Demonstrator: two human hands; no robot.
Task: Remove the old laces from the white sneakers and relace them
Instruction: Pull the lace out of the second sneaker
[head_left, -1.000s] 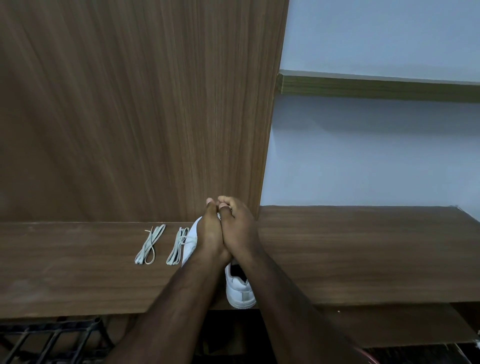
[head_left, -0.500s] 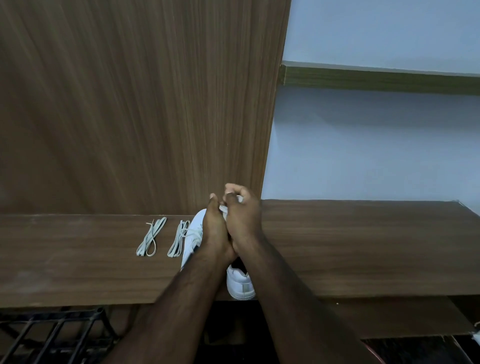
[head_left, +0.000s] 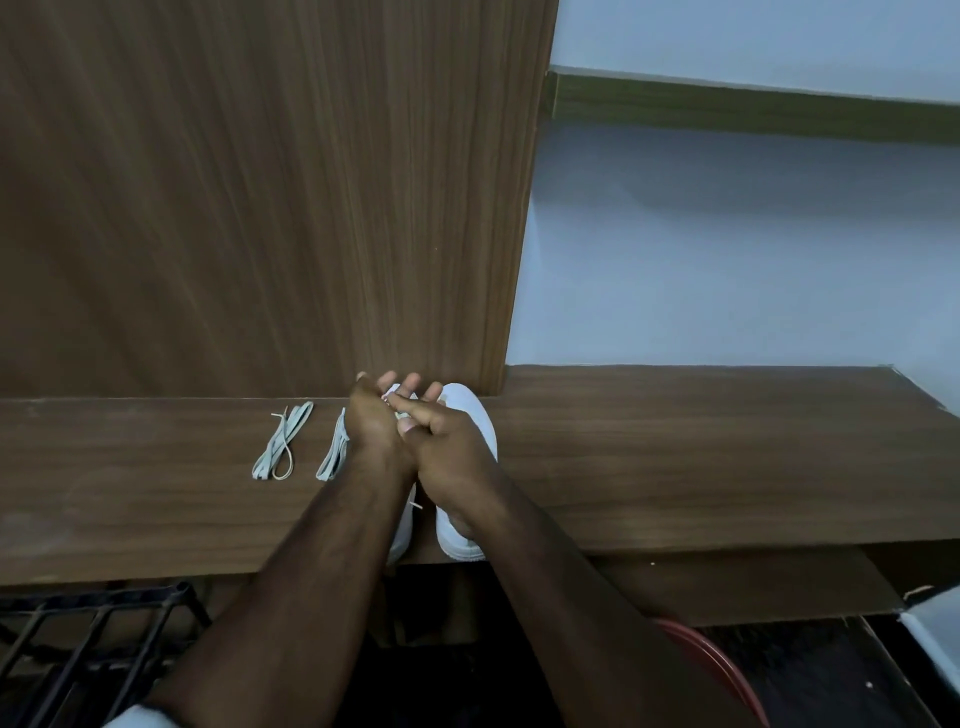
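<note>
Two white sneakers stand side by side on the wooden shelf (head_left: 675, 467), toes pointing away from me. The right sneaker (head_left: 475, 415) shows its toe and heel; the left sneaker (head_left: 405, 530) is mostly hidden under my arms. My left hand (head_left: 371, 421) and right hand (head_left: 447, 441) meet over the left sneaker's lacing area, fingers pinching a pale lace (head_left: 397, 413). A lace tip (head_left: 415, 505) sticks out below my wrists. Two folded loose laces lie to the left: one lace bundle (head_left: 283, 441) and a second lace bundle (head_left: 335, 449) beside my left wrist.
A tall wooden panel (head_left: 260, 208) rises behind the shelf, with a pale wall (head_left: 727, 260) to its right. A black metal rack (head_left: 78, 639) sits below at the left. A red curved object (head_left: 711, 665) lies low on the right.
My hands have shifted from a tight clasp to spread fingers working the lace. The right sneaker's toe has come into sight beside my right hand. The camera has tilted slightly.
</note>
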